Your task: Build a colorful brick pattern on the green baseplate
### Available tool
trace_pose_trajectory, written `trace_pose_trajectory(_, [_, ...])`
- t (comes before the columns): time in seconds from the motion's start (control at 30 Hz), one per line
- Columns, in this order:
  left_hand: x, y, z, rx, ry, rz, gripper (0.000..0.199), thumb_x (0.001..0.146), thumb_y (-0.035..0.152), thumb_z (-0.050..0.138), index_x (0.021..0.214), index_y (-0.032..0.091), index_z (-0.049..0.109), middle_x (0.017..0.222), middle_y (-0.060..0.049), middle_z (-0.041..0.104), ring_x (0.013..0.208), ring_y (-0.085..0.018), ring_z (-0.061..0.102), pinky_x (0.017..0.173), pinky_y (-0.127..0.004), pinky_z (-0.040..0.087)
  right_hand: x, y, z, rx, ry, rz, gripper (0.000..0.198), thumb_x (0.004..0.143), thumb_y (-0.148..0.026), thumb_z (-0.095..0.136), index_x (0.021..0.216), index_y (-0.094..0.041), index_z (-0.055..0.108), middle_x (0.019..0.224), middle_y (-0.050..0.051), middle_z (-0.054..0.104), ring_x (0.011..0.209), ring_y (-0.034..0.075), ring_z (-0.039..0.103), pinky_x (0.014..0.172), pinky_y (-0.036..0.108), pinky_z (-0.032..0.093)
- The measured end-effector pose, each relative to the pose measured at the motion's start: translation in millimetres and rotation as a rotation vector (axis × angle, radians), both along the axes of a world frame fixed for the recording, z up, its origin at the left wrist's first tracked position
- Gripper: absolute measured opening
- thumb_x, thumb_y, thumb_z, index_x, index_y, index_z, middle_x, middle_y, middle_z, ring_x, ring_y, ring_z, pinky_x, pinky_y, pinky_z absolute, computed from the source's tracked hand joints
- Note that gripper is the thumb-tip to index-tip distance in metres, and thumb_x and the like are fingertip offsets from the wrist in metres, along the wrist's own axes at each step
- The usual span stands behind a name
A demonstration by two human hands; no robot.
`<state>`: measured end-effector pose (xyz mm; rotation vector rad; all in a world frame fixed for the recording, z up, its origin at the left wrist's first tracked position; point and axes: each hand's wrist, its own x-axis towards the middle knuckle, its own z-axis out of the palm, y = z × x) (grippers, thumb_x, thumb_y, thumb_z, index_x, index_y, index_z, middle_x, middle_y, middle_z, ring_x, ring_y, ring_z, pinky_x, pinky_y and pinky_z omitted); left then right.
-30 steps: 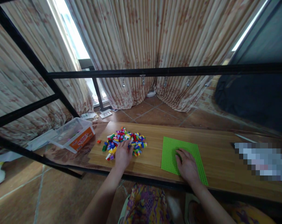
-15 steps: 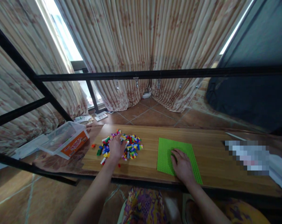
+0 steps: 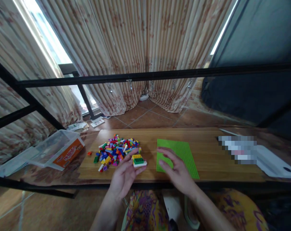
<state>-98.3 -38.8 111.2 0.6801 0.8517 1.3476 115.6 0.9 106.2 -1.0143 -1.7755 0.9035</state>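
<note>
In my left hand (image 3: 126,171) I hold a few toy bricks (image 3: 138,160) together: yellow, green and white ones, resting on the fingers with the thumb at their far side. Whether they are joined I cannot tell. My right hand (image 3: 176,170) is raised over the left part of a bright green baseplate (image 3: 184,150), thumb and fingers apart with nothing between them. Just left of the held bricks spreads a heap of loose toy bricks (image 3: 116,149) in many colours. The baseplate shows no bricks on its visible part.
A clear plastic bin (image 3: 61,147) with an orange label stands at the left. At the right lie a blurred item (image 3: 239,149) and a white tray-like object (image 3: 277,160). A black metal bar (image 3: 145,76) crosses beyond the wooden table (image 3: 215,160).
My left hand has come out of the brick heap toward the right, now holding bricks. My right hand has lifted from the baseplate and shifted left. The whole view has turned slightly.
</note>
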Motion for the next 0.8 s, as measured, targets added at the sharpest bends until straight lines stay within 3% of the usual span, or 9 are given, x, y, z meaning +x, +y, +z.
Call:
trace_pose_trajectory(0.07, [14.7, -8.9, 4.5, -0.037, -0.06, -0.032, 0.046, 0.082, 0.031, 0.06, 0.127, 0.02, 0.062, 0.109, -0.009, 0.07, 0.099, -0.025, 0.067, 0.088, -0.042, 0.053, -14.1, -23.4, 20.8, -0.021, 0.038, 0.132, 0.044, 0.091, -0.039, 0.058, 0.133, -0.03, 0.056, 0.141, 0.006, 0.055, 0.131, 0.023, 0.048, 0.112, 0.045, 0.037])
trace_pose_trajectory(0.13, [28.4, -17.5, 8.9, -0.081, -0.117, -0.026, 0.04, 0.08, 0.027, 0.065, 0.119, 0.019, 0.067, 0.116, -0.008, 0.069, 0.1, -0.023, 0.065, 0.085, -0.035, 0.053, -22.3, -40.9, 27.9, -0.051, 0.094, 0.209, 0.047, 0.09, -0.036, 0.06, 0.137, -0.031, 0.053, 0.141, 0.006, 0.055, 0.132, 0.022, 0.048, 0.113, 0.045, 0.036])
trace_pose_trajectory(0.23, [46.7, -28.5, 12.2, -0.161, -0.208, -0.002, 0.033, 0.078, 0.024, 0.069, 0.11, 0.017, 0.07, 0.12, -0.008, 0.067, 0.1, -0.02, 0.063, 0.082, -0.028, 0.052, -26.1, -57.1, 19.7, -0.114, 0.21, 0.152, 0.04, 0.09, -0.032, 0.061, 0.13, -0.033, 0.058, 0.131, 0.005, 0.061, 0.124, 0.021, 0.054, 0.109, 0.041, 0.041])
trace_pose_trajectory(0.4, [72.7, -41.1, 12.6, -0.331, -0.327, -0.052, 0.037, 0.082, 0.043, 0.068, 0.103, 0.013, 0.07, 0.098, -0.009, 0.071, 0.087, -0.019, 0.065, 0.074, -0.028, 0.051, -22.1, -72.0, 4.1, -0.145, 0.286, 0.041, 0.034, 0.088, -0.028, 0.065, 0.121, -0.033, 0.065, 0.117, 0.003, 0.066, 0.11, 0.019, 0.06, 0.095, 0.035, 0.049])
trace_pose_trajectory(0.6, [94.2, -53.8, 12.3, -0.391, -0.134, 0.065, 0.048, 0.072, 0.058, 0.074, 0.085, 0.013, 0.067, 0.071, -0.002, 0.064, 0.061, -0.013, 0.058, 0.049, -0.022, 0.037, -11.5, -81.7, 9.1, -0.087, 0.172, -0.049, 0.032, 0.087, -0.032, 0.064, 0.119, -0.032, 0.068, 0.124, 0.007, 0.062, 0.12, 0.023, 0.054, 0.1, 0.039, 0.047])
trace_pose_trajectory(0.73, [104.1, -58.9, 10.3, -0.425, -0.035, 0.165, 0.051, 0.073, 0.06, 0.069, 0.098, 0.016, 0.068, 0.087, -0.006, 0.07, 0.08, -0.019, 0.065, 0.058, -0.025, 0.044, -15.2, -86.5, 7.5, -0.071, 0.185, -0.053, 0.033, 0.092, -0.032, 0.059, 0.124, -0.034, 0.065, 0.124, 0.005, 0.062, 0.116, 0.02, 0.058, 0.097, 0.036, 0.049])
trace_pose_trajectory(0.8, [107.7, -60.0, 8.9, -0.383, 0.066, 0.216, 0.047, 0.076, 0.058, 0.066, 0.095, 0.016, 0.07, 0.095, -0.008, 0.072, 0.092, -0.023, 0.065, 0.069, -0.029, 0.049, -20.5, -89.8, 4.2, -0.002, 0.186, -0.076, 0.033, 0.094, -0.028, 0.054, 0.125, -0.035, 0.063, 0.12, 0.003, 0.065, 0.114, 0.018, 0.058, 0.098, 0.035, 0.048])
